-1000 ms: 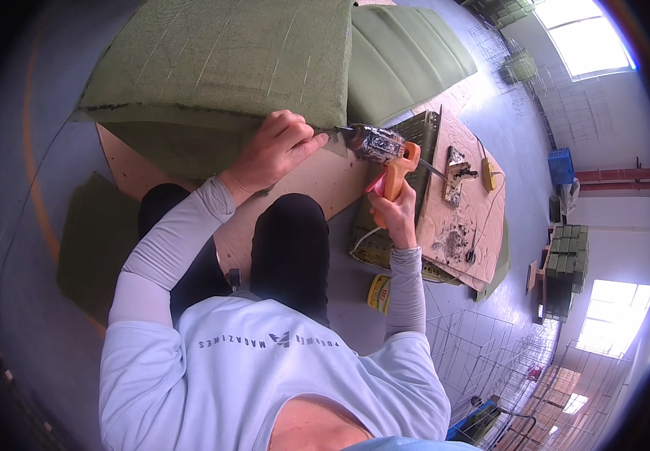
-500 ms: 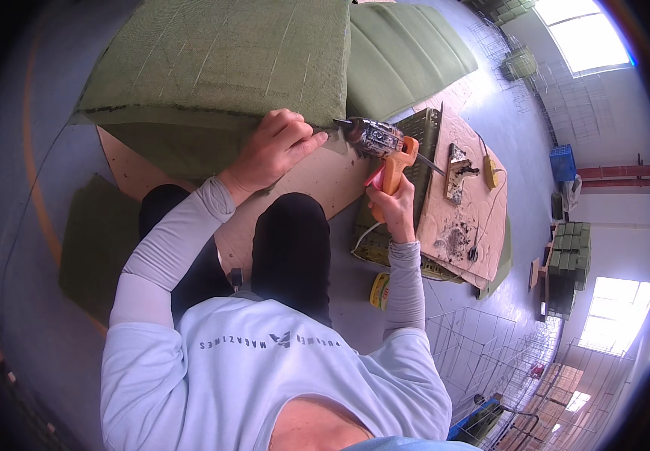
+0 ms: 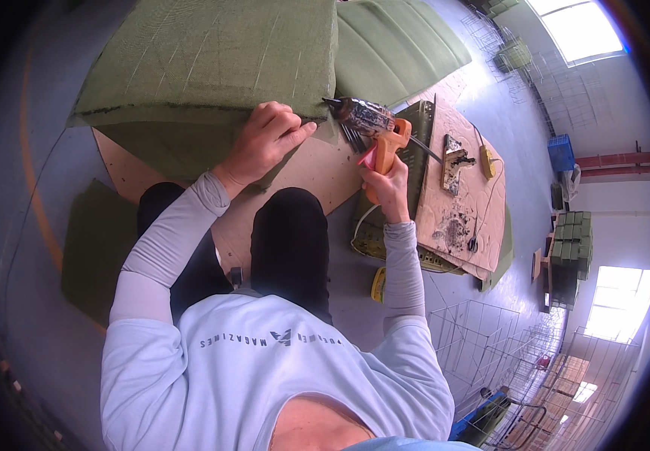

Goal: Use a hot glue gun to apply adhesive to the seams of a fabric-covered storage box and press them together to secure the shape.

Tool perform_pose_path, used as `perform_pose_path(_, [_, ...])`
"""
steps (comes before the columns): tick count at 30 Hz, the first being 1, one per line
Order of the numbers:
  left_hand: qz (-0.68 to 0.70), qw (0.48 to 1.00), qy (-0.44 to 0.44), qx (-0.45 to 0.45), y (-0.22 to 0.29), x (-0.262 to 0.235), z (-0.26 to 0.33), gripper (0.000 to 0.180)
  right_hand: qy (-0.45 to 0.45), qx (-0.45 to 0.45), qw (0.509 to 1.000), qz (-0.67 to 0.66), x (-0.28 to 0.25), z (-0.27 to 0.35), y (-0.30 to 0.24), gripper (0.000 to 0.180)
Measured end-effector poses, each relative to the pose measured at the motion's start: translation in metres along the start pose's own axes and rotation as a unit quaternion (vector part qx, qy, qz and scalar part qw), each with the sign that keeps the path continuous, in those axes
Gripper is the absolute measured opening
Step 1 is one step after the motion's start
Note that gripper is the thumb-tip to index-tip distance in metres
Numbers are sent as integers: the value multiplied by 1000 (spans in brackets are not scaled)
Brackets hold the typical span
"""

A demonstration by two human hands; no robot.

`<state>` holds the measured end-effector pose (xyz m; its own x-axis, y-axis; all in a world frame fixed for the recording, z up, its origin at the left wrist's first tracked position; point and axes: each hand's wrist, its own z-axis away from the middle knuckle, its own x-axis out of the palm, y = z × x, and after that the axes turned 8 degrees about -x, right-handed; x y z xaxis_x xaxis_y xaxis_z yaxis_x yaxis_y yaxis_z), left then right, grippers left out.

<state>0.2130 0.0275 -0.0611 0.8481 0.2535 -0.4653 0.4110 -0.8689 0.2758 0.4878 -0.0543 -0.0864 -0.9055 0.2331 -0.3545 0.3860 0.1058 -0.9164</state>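
A large green mesh-covered form (image 3: 212,56) rises in front of my knees, with a dark line of glue along its lower edge. My left hand (image 3: 263,143) is closed at the right end of that edge, pinching the green mesh between thumb and fingers. In my right hand (image 3: 390,188) is an orange hot glue gun (image 3: 366,118), its barrel smeared with dark glue. The gun's black nozzle points left, close to the form's right corner; whether it touches is unclear. A dark glue stick juts from its back end.
Right of me, a cardboard sheet (image 3: 434,225) on a green crate (image 3: 409,174) bears a glue-stained bracket (image 3: 454,161) and a yellow power socket (image 3: 488,161). Dark sticks (image 3: 352,138) lie behind the gun. A ribbed green panel (image 3: 404,52), yellow tub (image 3: 378,286) and wire racks (image 3: 475,346) stand around.
The glue gun and my right hand have shifted left and up, raising the nozzle from the mesh edge toward the form's side. My left hand keeps its pinch, slightly further left in view.
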Motion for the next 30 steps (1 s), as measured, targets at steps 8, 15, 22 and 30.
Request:
perform_pose_path(8, [-3,1000,5,4,0,0,-1,32,-11,21,1000,-2,-1,21,-15,26])
perform_pose_path(15, [15,1000,8,8,0,-2,-1,25,-25,70,994,-78,-1,30,-22,30])
perform_pose_path(22, [23,1000,-2,18,-2,-4,-1,23,-20,30,998,-47,-1,11,-13,26])
perform_pose_path(30, [32,999,-1,10,-3,-2,1,22,-4,20,999,-32,5,-14,9,23])
